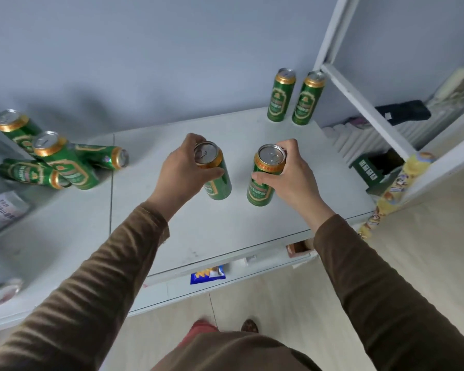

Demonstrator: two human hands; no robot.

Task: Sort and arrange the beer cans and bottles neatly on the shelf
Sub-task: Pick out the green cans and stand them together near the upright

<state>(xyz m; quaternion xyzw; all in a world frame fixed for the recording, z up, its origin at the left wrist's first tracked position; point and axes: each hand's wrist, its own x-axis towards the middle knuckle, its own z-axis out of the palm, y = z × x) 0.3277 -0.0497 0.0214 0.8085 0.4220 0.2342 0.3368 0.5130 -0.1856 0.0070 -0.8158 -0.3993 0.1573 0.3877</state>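
I hold two tall green aluminium beer cans with gold rims upright on the white shelf, left hand clamped on one can, right hand on the other. Gripped near their tops, either could tip. Both arms reach forward, wrists bent down.

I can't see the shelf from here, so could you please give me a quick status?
Left hand and right hand each grip an upright can. Two cans stand at back right. Jumbled cans wait at left. Nothing in the way.
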